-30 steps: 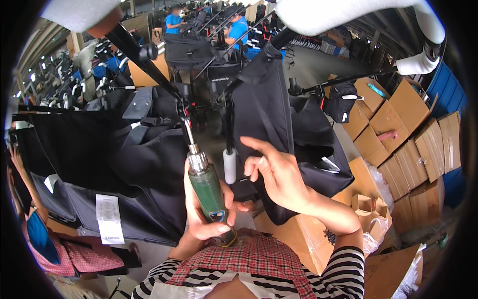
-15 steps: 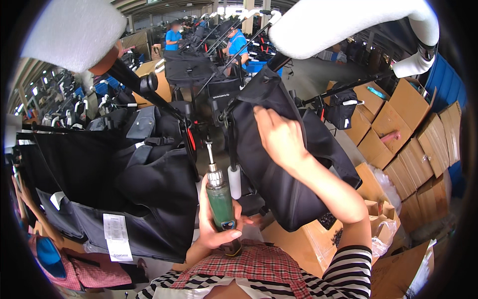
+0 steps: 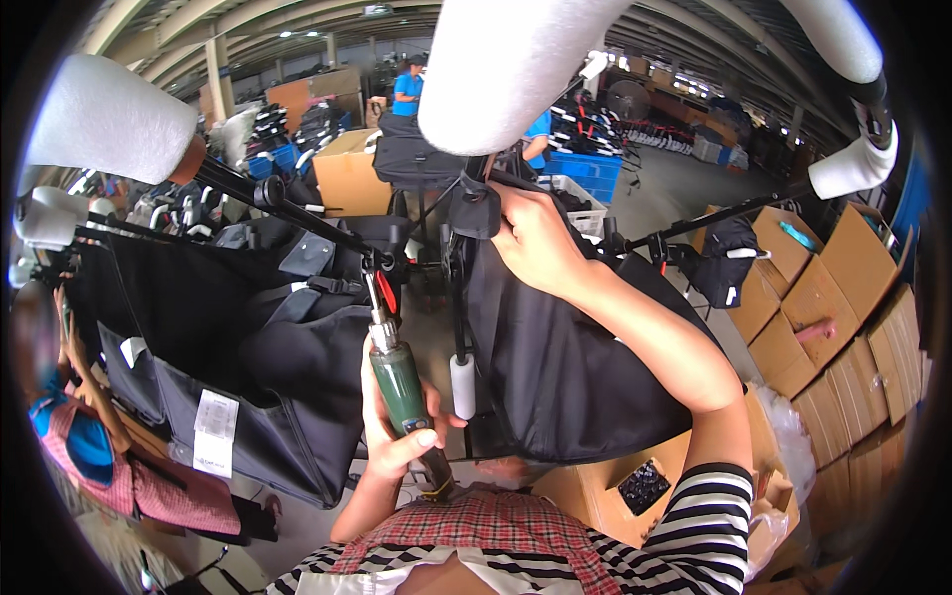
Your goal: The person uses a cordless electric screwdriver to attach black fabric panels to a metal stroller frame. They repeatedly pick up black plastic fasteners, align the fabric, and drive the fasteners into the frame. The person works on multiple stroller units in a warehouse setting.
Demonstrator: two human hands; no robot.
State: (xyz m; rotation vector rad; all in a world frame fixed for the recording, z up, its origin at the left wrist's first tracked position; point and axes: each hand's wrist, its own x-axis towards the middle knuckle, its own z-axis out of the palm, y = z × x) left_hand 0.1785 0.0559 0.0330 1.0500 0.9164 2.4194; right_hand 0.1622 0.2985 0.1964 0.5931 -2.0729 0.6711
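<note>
My left hand point(image 3: 389, 448) is wrapped round a green electric screwdriver point(image 3: 399, 385). The tool points up, its bit close to a black frame joint point(image 3: 373, 262) with a red tab beside it; whether it touches cannot be seen. My right hand point(image 3: 535, 238) is closed on a black fabric flap point(image 3: 474, 210) at the top of a black fabric panel point(image 3: 555, 367). A white foam-wrapped handle point(image 3: 521, 69) rises above that hand. To the left hangs more black fabric point(image 3: 268, 397) with a white label point(image 3: 214, 433).
Cardboard boxes point(image 3: 793, 288) are stacked on the right. Near my right elbow lies an open carton with small black parts point(image 3: 643, 488). A co-worker in a checked apron point(image 3: 109, 436) stands at the left; another in blue point(image 3: 408, 91) works farther back. Blue crates point(image 3: 585, 177) stand behind.
My view has shifted. The screwdriver has moved left and its bit is now by the left frame joint. My right hand has gone from the panel's face to the flap near the handle.
</note>
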